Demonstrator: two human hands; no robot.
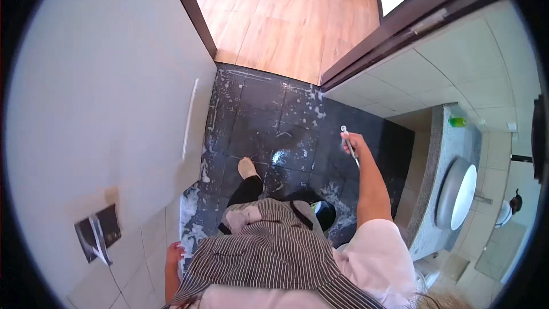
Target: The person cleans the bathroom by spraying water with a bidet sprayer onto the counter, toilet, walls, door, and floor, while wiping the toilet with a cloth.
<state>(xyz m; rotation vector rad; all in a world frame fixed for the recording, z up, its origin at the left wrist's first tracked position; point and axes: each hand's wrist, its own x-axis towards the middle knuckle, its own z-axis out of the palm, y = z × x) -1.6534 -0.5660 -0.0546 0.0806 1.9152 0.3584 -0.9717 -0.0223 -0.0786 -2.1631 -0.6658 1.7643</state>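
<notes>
My right hand is wrapped round a handheld sprayer with a small white head. Its pale hose runs down below my fist, over the dark floor. On the other side, my left hand hangs low by my hip, close to the tiled wall, with its fingers loosely apart and nothing seen in them. White suds and wet shine cover parts of the dark tiled floor. No water stream from the sprayer can be made out.
A door with a handle stands at left. Ahead, a doorway leads to a wood-look floor. At right, a stone counter bears a round basin and a green object. A dark, round-mouthed container is near my legs.
</notes>
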